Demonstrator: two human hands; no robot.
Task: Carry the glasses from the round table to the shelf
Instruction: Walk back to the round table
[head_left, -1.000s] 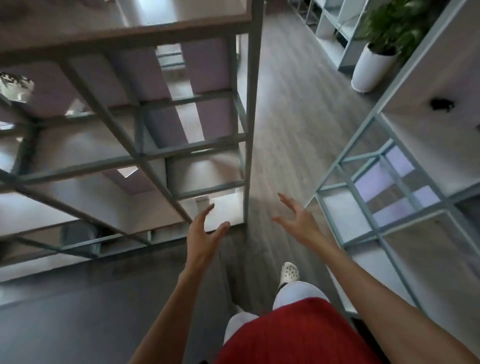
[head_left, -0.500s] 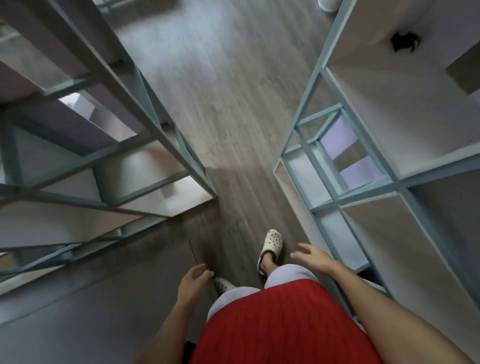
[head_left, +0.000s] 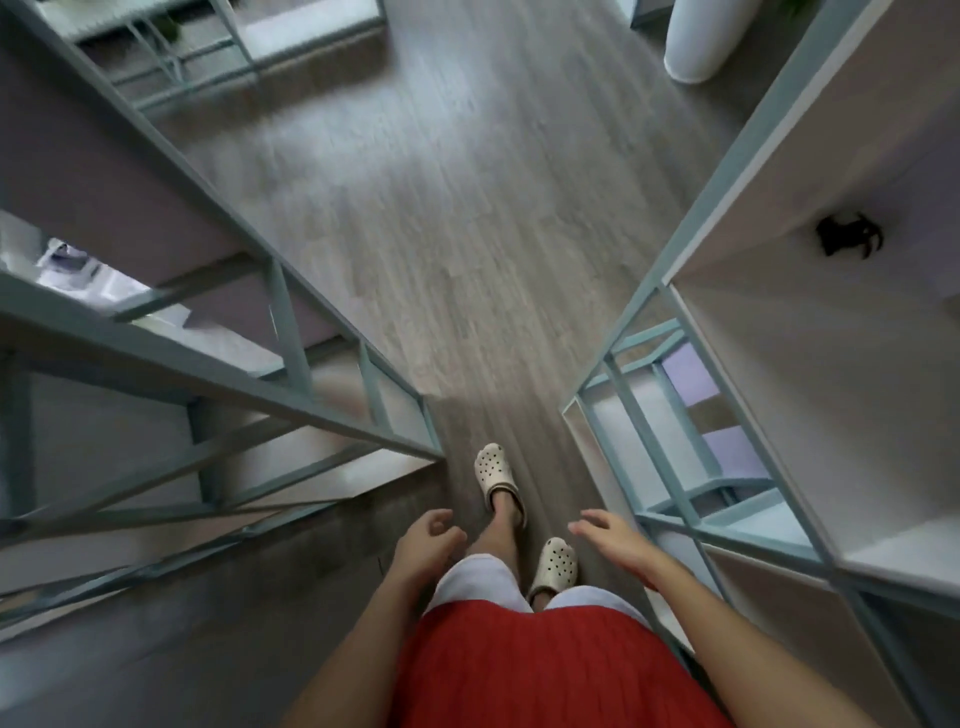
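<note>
A: Head view first. We count two hands, both empty: the left hand (head_left: 423, 545) hangs with its fingers loosely curled, and the right hand (head_left: 615, 540) is held flat with its fingers spread, so neither grip holds anything.

B: We also count two pale clogs (head_left: 496, 475) on the wooden floor (head_left: 467, 234), one foot ahead of the other, below a red top (head_left: 524, 670) and white shorts (head_left: 478, 579).

A: And two shelf units with grey-green metal frames, the left shelf (head_left: 218, 332) and the right shelf (head_left: 727, 291), with the aisle between them.

B: We see no glasses anywhere, nor the round table; both lie outside the picture.

A: One small dark thing (head_left: 849, 240) sits on a board of the right shelf, too blurred for us to name.

B: At the top right, one white pot (head_left: 698, 44) is cut off by the edge. A pale shape (head_left: 67, 260) inside the left shelf is hard to make out too.
</note>
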